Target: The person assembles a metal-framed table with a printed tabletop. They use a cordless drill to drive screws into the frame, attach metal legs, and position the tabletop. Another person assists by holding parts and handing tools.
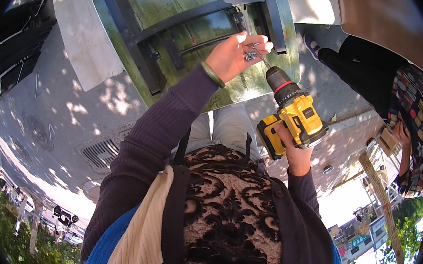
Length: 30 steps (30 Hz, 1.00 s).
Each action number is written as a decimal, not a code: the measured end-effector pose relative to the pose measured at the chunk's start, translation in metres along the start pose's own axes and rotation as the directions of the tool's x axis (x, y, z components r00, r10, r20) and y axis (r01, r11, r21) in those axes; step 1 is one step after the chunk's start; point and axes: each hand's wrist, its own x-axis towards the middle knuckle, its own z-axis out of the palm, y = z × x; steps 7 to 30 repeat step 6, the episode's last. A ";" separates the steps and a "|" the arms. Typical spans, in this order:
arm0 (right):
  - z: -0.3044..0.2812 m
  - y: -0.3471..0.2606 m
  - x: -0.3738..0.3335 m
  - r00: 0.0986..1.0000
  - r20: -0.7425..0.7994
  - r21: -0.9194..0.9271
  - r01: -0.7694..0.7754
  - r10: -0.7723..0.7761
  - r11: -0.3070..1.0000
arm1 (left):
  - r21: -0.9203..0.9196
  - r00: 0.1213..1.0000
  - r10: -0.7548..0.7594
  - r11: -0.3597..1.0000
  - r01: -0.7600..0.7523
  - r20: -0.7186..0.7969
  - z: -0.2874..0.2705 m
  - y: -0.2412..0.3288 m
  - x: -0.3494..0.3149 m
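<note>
My left hand (229,56) is over the near part of a green wooden panel (236,96), its fingers curled round several small silver screws (250,56). In my right hand (292,150) is a yellow and black cordless drill (300,116), gripped by its handle. The thin drill bit (265,63) points up and left, with its tip close to my left fingers. Whether the tip touches a screw I cannot tell. Dark metal frame pieces (192,17) lie on the panel, one of them a long curved bar just beyond my left hand.
To the left is a pale board or cloth (85,31), with black slatted items (15,60) beyond it. A drain grate (100,151) is set in the pavement. On the right, another person in a patterned top (419,112) holds a small brown box (389,142) near a brown surface (397,33).
</note>
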 end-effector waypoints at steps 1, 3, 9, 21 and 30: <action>0.000 0.000 -0.001 1.000 0.003 -0.006 -0.011 0.011 1.000 | 0.008 1.000 0.000 1.000 0.000 0.002 -0.002 0.000 0.000; -0.002 0.000 -0.001 0.999 0.010 -0.021 -0.032 0.032 0.999 | 0.083 1.000 0.002 0.997 -0.001 -0.010 -0.011 -0.003 0.001; -0.002 0.000 -0.001 0.999 0.013 0.027 -0.044 0.044 0.999 | 0.167 0.998 -0.040 0.985 0.032 0.042 -0.026 -0.003 0.001; -0.002 0.000 -0.001 0.999 0.013 0.027 -0.044 0.044 0.999 | 0.167 0.998 -0.040 0.985 0.032 0.042 -0.026 -0.003 0.001; -0.002 0.000 -0.001 0.999 0.013 0.027 -0.044 0.044 0.999 | 0.167 0.998 -0.040 0.985 0.032 0.042 -0.026 -0.003 0.001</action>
